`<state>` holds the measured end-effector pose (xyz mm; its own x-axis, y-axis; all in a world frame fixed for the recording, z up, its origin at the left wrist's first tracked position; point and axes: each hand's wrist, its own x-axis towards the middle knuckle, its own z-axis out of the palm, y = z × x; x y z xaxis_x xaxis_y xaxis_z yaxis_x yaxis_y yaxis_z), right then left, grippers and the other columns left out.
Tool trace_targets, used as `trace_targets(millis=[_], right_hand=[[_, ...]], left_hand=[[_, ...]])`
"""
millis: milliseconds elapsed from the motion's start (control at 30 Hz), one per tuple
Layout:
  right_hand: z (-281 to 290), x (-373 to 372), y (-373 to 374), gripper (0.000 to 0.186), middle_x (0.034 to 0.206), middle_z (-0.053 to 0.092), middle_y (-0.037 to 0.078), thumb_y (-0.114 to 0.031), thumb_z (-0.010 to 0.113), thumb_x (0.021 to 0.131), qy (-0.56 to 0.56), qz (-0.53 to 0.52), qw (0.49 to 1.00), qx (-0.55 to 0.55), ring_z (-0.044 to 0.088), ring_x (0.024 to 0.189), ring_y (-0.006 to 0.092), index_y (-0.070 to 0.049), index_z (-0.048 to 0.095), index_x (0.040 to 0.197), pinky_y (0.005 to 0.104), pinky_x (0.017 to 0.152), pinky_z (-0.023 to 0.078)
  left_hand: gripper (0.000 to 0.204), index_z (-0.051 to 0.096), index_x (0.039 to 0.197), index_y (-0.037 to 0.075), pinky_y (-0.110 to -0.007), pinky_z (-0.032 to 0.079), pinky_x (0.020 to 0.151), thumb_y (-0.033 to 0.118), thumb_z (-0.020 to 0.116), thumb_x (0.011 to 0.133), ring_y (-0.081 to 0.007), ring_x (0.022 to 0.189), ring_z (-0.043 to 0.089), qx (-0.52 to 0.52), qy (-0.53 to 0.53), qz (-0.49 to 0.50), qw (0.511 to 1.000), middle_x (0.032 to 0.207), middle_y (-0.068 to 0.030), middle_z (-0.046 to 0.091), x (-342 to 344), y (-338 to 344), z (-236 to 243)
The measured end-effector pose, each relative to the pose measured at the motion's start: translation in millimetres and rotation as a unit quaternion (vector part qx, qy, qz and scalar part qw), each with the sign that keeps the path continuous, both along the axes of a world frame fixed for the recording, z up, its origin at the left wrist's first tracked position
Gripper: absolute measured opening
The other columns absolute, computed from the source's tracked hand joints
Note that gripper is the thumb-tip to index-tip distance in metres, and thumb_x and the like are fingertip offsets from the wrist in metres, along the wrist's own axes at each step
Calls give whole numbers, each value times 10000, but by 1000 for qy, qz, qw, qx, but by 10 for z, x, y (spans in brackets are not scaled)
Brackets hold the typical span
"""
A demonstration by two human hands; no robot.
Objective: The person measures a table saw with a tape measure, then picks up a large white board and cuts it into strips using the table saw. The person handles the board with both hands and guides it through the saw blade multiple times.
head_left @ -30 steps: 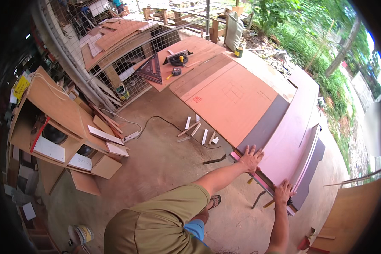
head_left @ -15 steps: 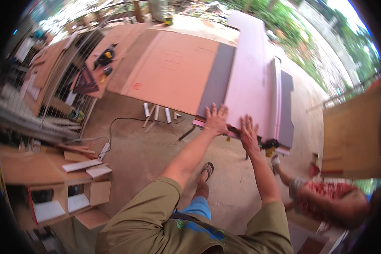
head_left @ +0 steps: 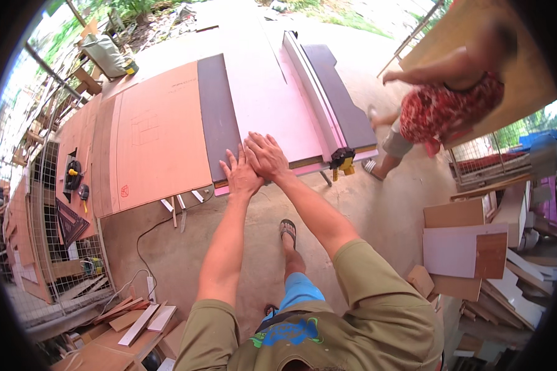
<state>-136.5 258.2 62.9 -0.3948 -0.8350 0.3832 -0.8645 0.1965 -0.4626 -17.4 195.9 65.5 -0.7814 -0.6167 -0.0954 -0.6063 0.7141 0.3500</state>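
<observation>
My left hand (head_left: 241,173) lies with fingers spread at the near edge between a dark grey panel (head_left: 215,108) and a long pink board (head_left: 268,108). Beside it, partly overlapping, my right hand (head_left: 265,156) rests open on the pink board, fingers extended. A long straight fence (head_left: 306,99) runs along the board's right side, with a black-and-yellow fitting (head_left: 342,162) at its near end. Left of the grey panel is a salmon-colored sheet (head_left: 155,154) with pencil lines and a red mark.
A person (head_left: 450,111) in a red patterned top stands at the right. Tools (head_left: 74,174) and a triangular square (head_left: 70,220) lie at left beside a wire mesh fence (head_left: 80,278). Wood offcuts (head_left: 139,324) and stacked panels (head_left: 464,253) fill both lower sides. A cord (head_left: 141,247) crosses the floor.
My right hand has moved left against my left hand. The view has turned, and the person in red has come higher into the picture at the right.
</observation>
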Motion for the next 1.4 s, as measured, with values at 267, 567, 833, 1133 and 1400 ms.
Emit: trace_targets(millis=[267,567,833,1133,1400], right_hand=[[-59,38,-31,437,1489,593,167,-315,483,1031,1,-21,1000,-14,519,1425,322,-53,687,1317,522,1213,337],[-46,25,-65,440,1466,617,163,-302,488,1020,2,-22,1000,-5,530,1420,316,-53,683,1327,517,1212,340],[-48,-10,-92,454,1464,618,171,-295,492,1009,6,-22,1000,-3,529,1421,319,-41,675,1337,519,1213,339],[-78,-65,-170,448,1450,628,175,-298,500,1010,13,-12,1000,-4,534,1417,320,-37,680,1327,520,1211,338],[-144,-141,-235,444,1455,626,171,-286,516,992,24,-4,1000,-7,532,1420,319,-37,684,1319,507,1217,335]], left_hand=[[930,278,1657,92,-702,69,1249,396,648,859,-504,1580,145,-6,-1,-7,1000,1727,-134,262,32,-15,14],[992,226,1666,88,-726,73,1234,373,681,832,-516,1573,149,-9,15,-15,1000,1722,-154,263,26,-61,-13],[966,270,1657,98,-737,78,1228,381,671,825,-515,1570,165,-6,37,-13,999,1705,-178,293,-4,-114,-41],[958,270,1654,85,-737,48,1225,384,655,830,-496,1581,152,-24,20,-27,999,1715,-182,264,-31,-188,-95],[944,287,1649,95,-743,23,1222,410,654,839,-486,1589,130,-9,55,-21,998,1719,-178,252,-74,-245,-191]])
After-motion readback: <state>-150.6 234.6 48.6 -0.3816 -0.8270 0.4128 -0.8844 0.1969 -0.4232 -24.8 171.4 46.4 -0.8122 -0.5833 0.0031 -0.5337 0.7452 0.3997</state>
